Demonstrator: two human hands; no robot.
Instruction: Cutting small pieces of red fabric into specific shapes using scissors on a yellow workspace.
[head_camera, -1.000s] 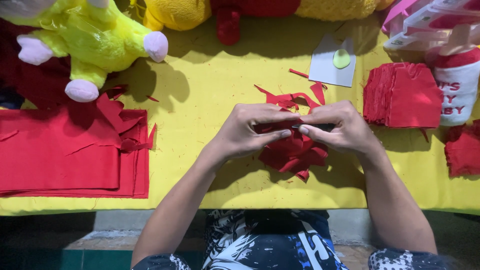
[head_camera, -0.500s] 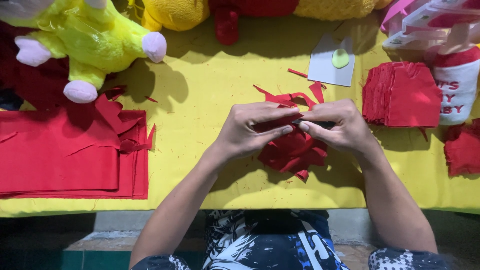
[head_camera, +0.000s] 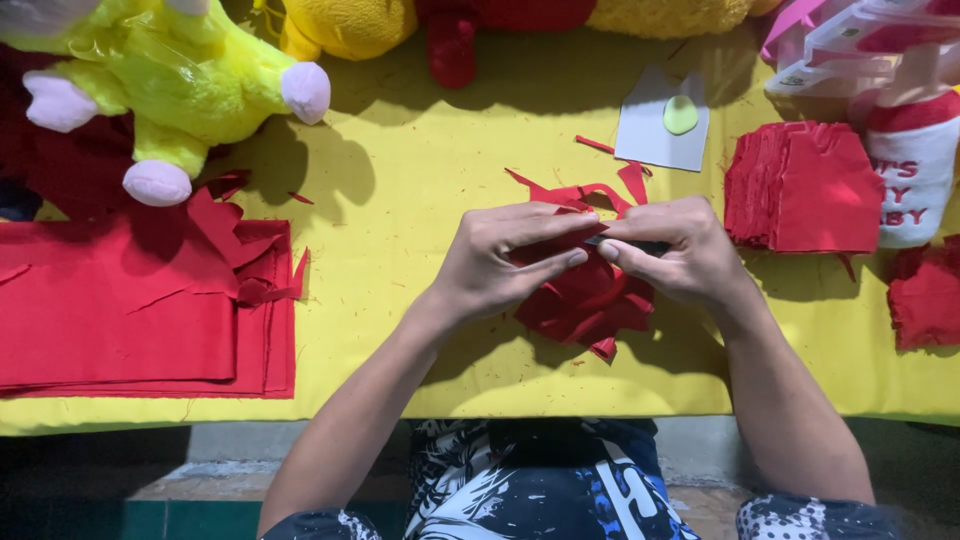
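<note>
Item: red felt piece (head_camera: 585, 300), ragged-edged, held just above the yellow table cover (head_camera: 420, 180) at centre, near the front edge. It is pinched from the left by the left hand (head_camera: 500, 262), thumb and fingertips pressed together on its upper edge. The right hand (head_camera: 675, 250) is closed over the same upper edge; a thin dark object, too hidden to be identified, is gripped between its fingers. The two hands are met fingertip to fingertip.

Compared with the frame half a second earlier, the hands are found in almost the same place and the same closed pinch; only a slight shift of the fingers on the felt is noted, and the piece remains below them.

Surroundings, listed outward:
- Red offcuts (head_camera: 590, 190), scattered just behind the hands.
- Grey card (head_camera: 660, 130) with a pale green oval on it, lying beyond the offcuts.
- Stack of cut red felt shapes (head_camera: 800, 190), to the right, well apart from the hands.
- White bottle with a red band (head_camera: 915, 170), just beside that stack.
- Flat pile of red felt sheets (head_camera: 130, 310), at far left.
- Yellow-green plush toy (head_camera: 170, 70), lying behind the sheets.
</note>
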